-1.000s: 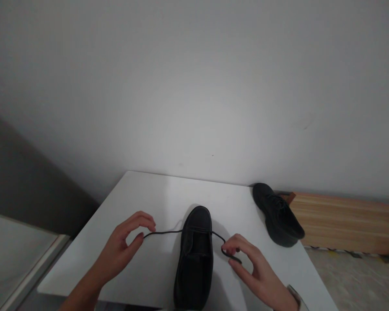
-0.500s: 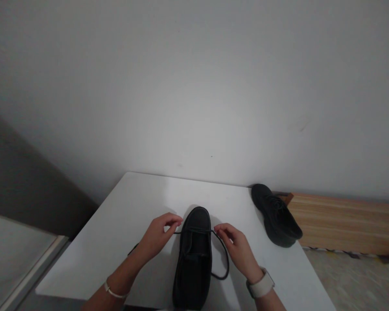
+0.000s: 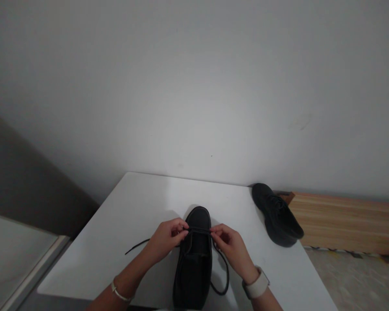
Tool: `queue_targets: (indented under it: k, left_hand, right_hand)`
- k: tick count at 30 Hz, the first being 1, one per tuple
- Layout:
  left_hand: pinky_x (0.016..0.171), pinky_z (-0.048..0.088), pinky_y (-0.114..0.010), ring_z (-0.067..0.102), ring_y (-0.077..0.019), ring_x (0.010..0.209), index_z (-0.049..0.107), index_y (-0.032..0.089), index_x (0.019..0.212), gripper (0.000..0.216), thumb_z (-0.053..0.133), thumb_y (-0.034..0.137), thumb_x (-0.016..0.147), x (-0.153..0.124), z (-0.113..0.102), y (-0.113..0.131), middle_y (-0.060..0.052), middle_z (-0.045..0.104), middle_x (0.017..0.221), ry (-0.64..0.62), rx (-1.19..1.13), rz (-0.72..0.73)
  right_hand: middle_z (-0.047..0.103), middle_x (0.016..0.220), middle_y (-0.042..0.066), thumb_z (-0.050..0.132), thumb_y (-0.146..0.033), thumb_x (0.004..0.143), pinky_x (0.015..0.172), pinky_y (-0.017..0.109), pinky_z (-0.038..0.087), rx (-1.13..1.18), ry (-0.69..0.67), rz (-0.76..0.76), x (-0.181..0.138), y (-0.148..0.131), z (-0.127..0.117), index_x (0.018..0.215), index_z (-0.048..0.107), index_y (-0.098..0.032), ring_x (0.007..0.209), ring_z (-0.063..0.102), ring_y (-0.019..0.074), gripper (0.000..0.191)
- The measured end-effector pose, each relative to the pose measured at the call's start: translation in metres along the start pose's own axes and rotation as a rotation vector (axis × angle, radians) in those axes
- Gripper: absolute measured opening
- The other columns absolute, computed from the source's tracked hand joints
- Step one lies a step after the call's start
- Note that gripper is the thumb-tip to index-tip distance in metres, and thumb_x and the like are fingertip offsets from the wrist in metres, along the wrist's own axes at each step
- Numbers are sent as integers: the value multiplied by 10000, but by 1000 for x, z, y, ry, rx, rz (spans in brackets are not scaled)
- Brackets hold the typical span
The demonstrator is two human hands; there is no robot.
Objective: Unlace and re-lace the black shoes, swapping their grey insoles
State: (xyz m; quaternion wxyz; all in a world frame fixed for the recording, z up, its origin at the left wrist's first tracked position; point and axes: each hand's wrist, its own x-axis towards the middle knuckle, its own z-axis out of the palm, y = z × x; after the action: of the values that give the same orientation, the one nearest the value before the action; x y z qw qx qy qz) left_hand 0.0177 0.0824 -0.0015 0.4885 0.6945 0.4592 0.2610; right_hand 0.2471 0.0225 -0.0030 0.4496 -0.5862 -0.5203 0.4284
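A black shoe rests on the white table, its toe pointing away from me. Its black shoelace crosses the front of the opening, with one end looping down on the right and the other trailing out on the left. My left hand pinches the lace at the shoe's left side, thumb and index finger closed. On the right side, my right hand pinches the lace close to the shoe's edge. The fingertips of both hands hide the spots where they grip.
A second black shoe, with its lace threaded, stands at the table's right edge. Behind the white table rises a pale wall. A wood-grain board lies beyond the right side.
Both hands have moved inward to the shoe's lace opening. The lace's left end now shows further out on the table, and the right loop hangs a little lower.
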Motion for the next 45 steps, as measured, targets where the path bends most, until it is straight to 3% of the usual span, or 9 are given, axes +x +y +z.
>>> queue_targets:
  k: [7, 12, 17, 28, 33, 38, 45]
  left_hand:
    - [585, 426, -241, 571, -153, 638, 653, 179, 806, 138, 549, 268, 826, 4, 2, 7, 7, 631, 676, 26, 109, 51]
    - [630, 428, -265, 557, -167, 673, 580, 201, 752, 56, 530, 185, 771, 6, 2, 12, 3, 612, 717, 32, 216, 121]
    - [729, 430, -323, 559, -207, 776, 533, 212, 800, 60, 490, 172, 788, 8, 3, 23, -23, 607, 819, 46, 281, 193]
    - [714, 465, -261, 590, -151, 787, 514, 211, 852, 92, 461, 164, 911, -6, -25, 89, 6, 587, 821, 48, 140, 325]
    - [737, 479, -247, 580, -124, 781, 568, 212, 905, 129, 498, 116, 958, -21, -39, 123, 9, 579, 835, 95, -118, 543]
    - [678, 472, -208, 575, -111, 813, 607, 226, 974, 252, 488, 6, 941, -33, -58, 145, -5, 596, 901, 201, -183, 709]
    - [647, 495, -208, 626, -128, 824, 670, 164, 952, 264, 577, -64, 859, -48, -89, 154, -43, 667, 900, 484, -126, 863]
  right_hand:
    - [686, 693, 23, 654, -402, 865, 593, 278, 473, -118, 78, -90, -2, -5, 4, 767, 714, -193, 630, 601, 171, 238]
    - [691, 777, 30, 604, -278, 862, 630, 282, 485, -159, 77, -151, 0, -9, 6, 814, 666, -198, 719, 635, 188, 112]
    - [677, 811, 31, 554, -281, 904, 743, 321, 481, -166, 77, -210, 1, -16, 7, 834, 614, -202, 784, 625, 197, 121]
    - [585, 855, 11, 511, -328, 987, 736, 283, 491, -98, 83, -314, 2, -53, -9, 946, 528, -221, 801, 587, 158, 115]
    - [629, 868, 18, 621, -293, 928, 781, 296, 497, -174, -99, -343, 2, -60, -3, 996, 635, -207, 834, 597, 171, 110]
    - [673, 800, 36, 591, -301, 956, 724, 301, 488, -241, -145, -359, 8, -59, 2, 813, 693, -194, 778, 613, 185, 205]
    - [668, 770, 16, 546, -312, 989, 658, 260, 472, -188, 96, -445, 5, -73, -30, 918, 720, -215, 712, 606, 153, 212]
